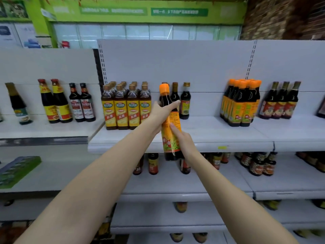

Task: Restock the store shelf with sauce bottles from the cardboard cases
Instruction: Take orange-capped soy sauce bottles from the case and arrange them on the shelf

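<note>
**Bottle up at the top shelf, both hands on it**

While we faced the white shelf, its bare stretch lay between the brown-capped trio and the orange-capped group, so we judged the best move was to set the base down flat there, label forward. We held the sauce bottle upright before the shelf edge, left hand wrapped round its shoulder, right hand gripping its lower label.
</note>
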